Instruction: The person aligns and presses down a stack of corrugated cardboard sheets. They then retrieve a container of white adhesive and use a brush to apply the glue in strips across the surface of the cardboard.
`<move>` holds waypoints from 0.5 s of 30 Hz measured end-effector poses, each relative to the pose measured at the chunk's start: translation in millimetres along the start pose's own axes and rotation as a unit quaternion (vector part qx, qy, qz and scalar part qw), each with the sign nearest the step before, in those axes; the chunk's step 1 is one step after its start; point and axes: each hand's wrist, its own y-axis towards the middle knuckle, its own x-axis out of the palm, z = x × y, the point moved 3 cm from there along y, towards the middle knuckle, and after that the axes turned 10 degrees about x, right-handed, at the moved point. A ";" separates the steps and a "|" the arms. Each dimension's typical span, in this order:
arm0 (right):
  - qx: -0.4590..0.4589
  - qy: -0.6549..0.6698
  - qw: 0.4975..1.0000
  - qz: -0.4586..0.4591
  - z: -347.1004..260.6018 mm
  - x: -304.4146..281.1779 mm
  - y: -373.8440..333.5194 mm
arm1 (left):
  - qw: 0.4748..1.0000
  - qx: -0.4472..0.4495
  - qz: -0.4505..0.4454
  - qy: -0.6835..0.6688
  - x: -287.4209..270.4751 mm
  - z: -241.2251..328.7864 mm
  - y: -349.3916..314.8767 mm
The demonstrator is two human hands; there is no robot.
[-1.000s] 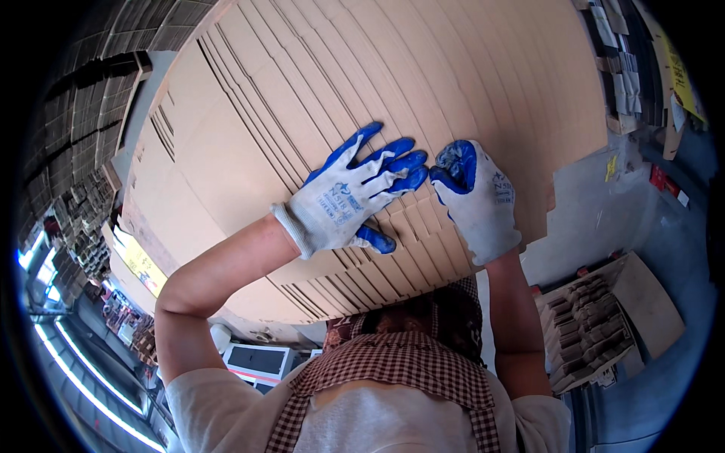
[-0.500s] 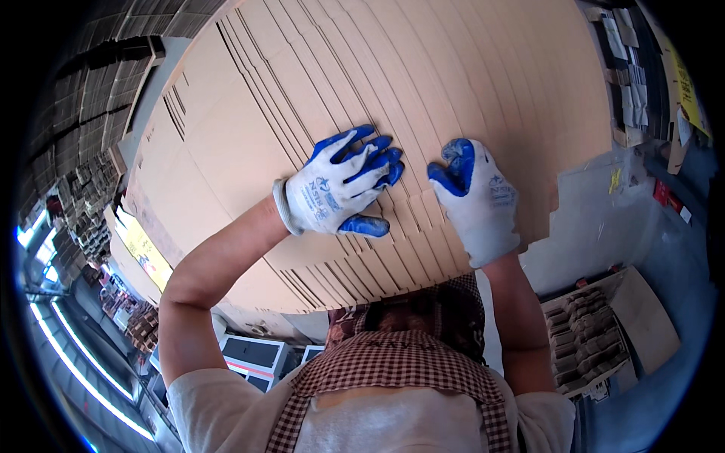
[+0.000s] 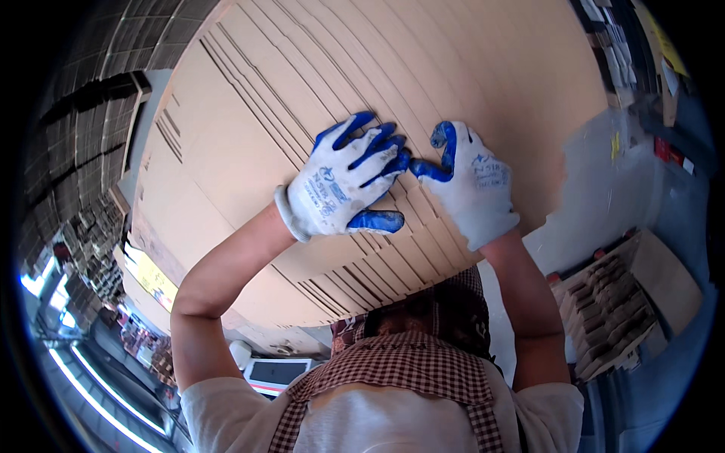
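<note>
Thin brown cardboard sheets (image 3: 249, 166) lie overlapped like a fanned stack, with stepped, notched edges running across them. My left hand (image 3: 340, 177), in a white glove with blue coated fingers, rests palm down on the middle of the fan, fingers spread and thumb pointing right. Close on its right is my right hand (image 3: 468, 177), gloved the same way. Its thumb reaches toward my left fingertips, apart from the bent index finger. I see nothing between them, though the other right fingers are mostly hidden.
Bundled cardboard stacks (image 3: 98, 106) rise on the far left. At the lower right stands an open box (image 3: 642, 317) of folded cardboard pieces. A yellow sheet (image 3: 151, 279) hangs at the left edge, and a white-framed dark panel (image 3: 279, 371) sits near my waist.
My right hand has shifted left toward my left hand, and its index finger has straightened somewhat away from the thumb. My left hand stays spread on the sheets. The whole view has tilted slightly.
</note>
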 end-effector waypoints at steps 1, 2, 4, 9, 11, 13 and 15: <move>0.006 -0.005 1.000 0.006 0.7 -1.2 -0.6 | 1.000 0.008 0.000 0.000 -4.3 -1.8 0.7; 0.012 -0.011 1.000 0.012 1.0 -2.3 -0.5 | 1.000 0.014 0.001 0.000 -7.7 -3.7 -0.1; 0.023 -0.029 0.999 0.018 0.8 -3.6 -2.2 | 1.000 0.015 0.015 -0.006 -15.7 -11.0 -4.4; 0.037 -0.073 0.997 0.005 -10.1 -6.3 -5.5 | 0.998 0.003 0.007 -0.054 -17.7 -16.6 -3.1; 0.038 -0.076 0.996 0.000 -10.9 -3.1 -6.5 | 0.999 0.004 -0.039 -0.036 -13.1 -13.0 2.3; 0.033 -0.072 0.997 0.003 -11.6 -2.1 -8.2 | 0.995 -0.022 -0.094 -0.018 -4.0 -8.8 3.7; 0.021 -0.059 0.998 0.012 -11.4 -3.1 -9.3 | 0.986 -0.049 -0.156 -0.013 3.0 -8.9 -1.9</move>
